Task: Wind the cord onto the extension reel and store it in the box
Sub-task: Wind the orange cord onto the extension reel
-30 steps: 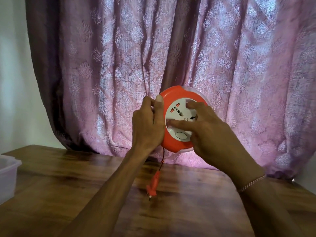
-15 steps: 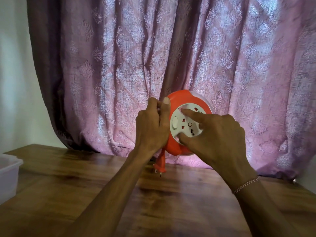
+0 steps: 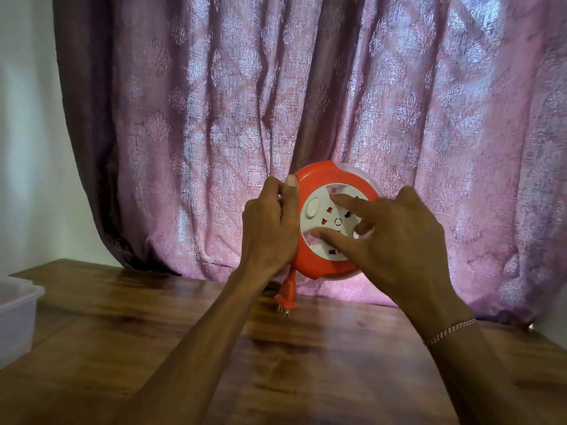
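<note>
I hold a round orange extension reel [image 3: 319, 179] with a white socket face [image 3: 325, 216] upright above the wooden table [image 3: 276, 363]. My left hand [image 3: 270, 228] grips the reel's left rim, thumb on the front edge. My right hand [image 3: 395, 240] presses fingers and thumb on the white socket face. The orange plug [image 3: 287, 297] hangs just below the reel on a very short bit of cord, its pins close to the tabletop. A clear plastic box [image 3: 17, 314] stands at the table's left edge, partly out of frame.
A pink patterned curtain [image 3: 306, 102] hangs directly behind the reel, reaching the table's far edge. A white wall [image 3: 27, 148] is at the left. A thin bracelet [image 3: 451, 328] circles my right wrist.
The white socket face has turned under my right fingers. The hanging cord got shorter and the plug rose from low over the table to just under the reel.
</note>
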`<state>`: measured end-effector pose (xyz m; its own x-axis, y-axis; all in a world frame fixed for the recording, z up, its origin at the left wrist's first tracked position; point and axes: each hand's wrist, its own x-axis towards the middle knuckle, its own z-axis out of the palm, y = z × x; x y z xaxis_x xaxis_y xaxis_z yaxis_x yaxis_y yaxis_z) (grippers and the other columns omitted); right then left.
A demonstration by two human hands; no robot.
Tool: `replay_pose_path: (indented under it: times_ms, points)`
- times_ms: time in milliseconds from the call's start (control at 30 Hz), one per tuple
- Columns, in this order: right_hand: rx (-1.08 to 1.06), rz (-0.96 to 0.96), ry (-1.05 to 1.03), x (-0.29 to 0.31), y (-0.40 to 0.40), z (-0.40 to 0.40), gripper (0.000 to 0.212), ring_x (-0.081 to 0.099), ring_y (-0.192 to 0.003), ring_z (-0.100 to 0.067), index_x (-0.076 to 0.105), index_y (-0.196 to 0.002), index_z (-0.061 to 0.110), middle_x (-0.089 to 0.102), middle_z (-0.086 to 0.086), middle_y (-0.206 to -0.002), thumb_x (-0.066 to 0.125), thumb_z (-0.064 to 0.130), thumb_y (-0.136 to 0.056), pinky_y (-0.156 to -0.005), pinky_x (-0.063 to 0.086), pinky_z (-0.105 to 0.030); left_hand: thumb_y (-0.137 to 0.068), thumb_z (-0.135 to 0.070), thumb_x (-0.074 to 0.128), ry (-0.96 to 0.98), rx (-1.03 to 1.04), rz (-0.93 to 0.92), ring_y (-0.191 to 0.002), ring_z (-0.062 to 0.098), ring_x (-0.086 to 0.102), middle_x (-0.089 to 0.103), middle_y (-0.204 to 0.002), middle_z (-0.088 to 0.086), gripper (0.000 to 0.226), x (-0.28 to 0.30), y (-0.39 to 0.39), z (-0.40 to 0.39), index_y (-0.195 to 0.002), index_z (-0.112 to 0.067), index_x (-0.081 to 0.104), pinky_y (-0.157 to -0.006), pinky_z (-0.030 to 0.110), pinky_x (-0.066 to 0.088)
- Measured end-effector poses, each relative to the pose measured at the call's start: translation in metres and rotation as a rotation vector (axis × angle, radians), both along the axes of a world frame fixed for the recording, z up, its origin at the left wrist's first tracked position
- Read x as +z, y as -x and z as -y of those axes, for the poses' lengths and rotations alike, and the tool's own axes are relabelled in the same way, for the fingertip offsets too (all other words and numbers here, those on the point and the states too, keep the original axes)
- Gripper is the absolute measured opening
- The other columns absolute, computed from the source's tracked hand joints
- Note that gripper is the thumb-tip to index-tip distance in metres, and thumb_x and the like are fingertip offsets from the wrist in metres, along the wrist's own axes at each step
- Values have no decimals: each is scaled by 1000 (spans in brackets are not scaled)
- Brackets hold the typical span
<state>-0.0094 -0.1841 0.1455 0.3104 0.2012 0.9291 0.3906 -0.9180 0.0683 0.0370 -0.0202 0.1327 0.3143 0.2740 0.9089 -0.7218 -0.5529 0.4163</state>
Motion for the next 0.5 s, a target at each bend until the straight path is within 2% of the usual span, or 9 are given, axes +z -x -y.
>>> replay_pose_path:
  times_ms: [67,133,167,233,267,333,400,500]
  points:
    - [60,108,49,6,2,6,45,43,-85,-23,74,-107,32,57,3,-78,60,66,-81,-61,35,-31,-103,-40,36,-8,-4,9,-51,4,53,48,-53,-9,36,0,-1,0,-77,-17,46,-43,14,32]
    - [150,133,176,10,4,12,18,43,-91,-24,77,-99,30,61,2,-94,72,39,-83,-68,41,-34,-103,-38,37,-9,-7,18,-51,3,53,47,-52,-9,36,0,0,1,-77,-16,45,-43,14,32]
    - [171,98,245,11,3,13,20,44,-95,-25,76,-99,33,63,1,-106,74,24,-81,-72,44,-35,-103,-36,38,-6,-13,17,-50,3,52,46,-52,-9,35,0,0,0,-76,-15,45,-43,14,33]
    - [169,-23,336,8,1,13,52,43,-102,-27,74,-104,41,59,-1,-127,72,-1,-72,-80,48,-38,-104,-35,39,0,-22,18,-49,4,51,45,-52,-8,35,0,-1,-1,-76,-15,45,-42,15,32]
    - [145,-64,358,6,-1,11,62,42,-104,-28,72,-107,43,55,-2,-134,71,-6,-69,-82,51,-42,-104,-36,39,1,-27,17,-49,4,50,46,-52,-8,35,0,-1,-1,-76,-16,45,-43,15,32]
    - [92,-95,384,3,-5,7,67,40,-108,-27,70,-110,45,52,-3,-138,76,-6,-66,-83,52,-47,-104,-37,38,-2,-27,10,-50,4,51,46,-52,-8,35,0,-1,-1,-76,-17,44,-43,15,32]
    - [26,-53,404,1,-8,5,63,42,-107,-29,70,-110,47,54,-4,-135,79,2,-67,-80,48,-45,-103,-40,37,-10,-11,10,-50,4,51,46,-52,-8,36,0,-1,-2,-76,-17,44,-44,16,32]
    - [-47,32,406,0,-7,3,55,46,-103,-31,68,-111,51,57,-5,-129,69,10,-73,-74,40,-42,-103,-42,37,-31,6,17,-51,5,51,47,-52,-8,36,1,-1,-4,-77,-19,44,-45,18,32]
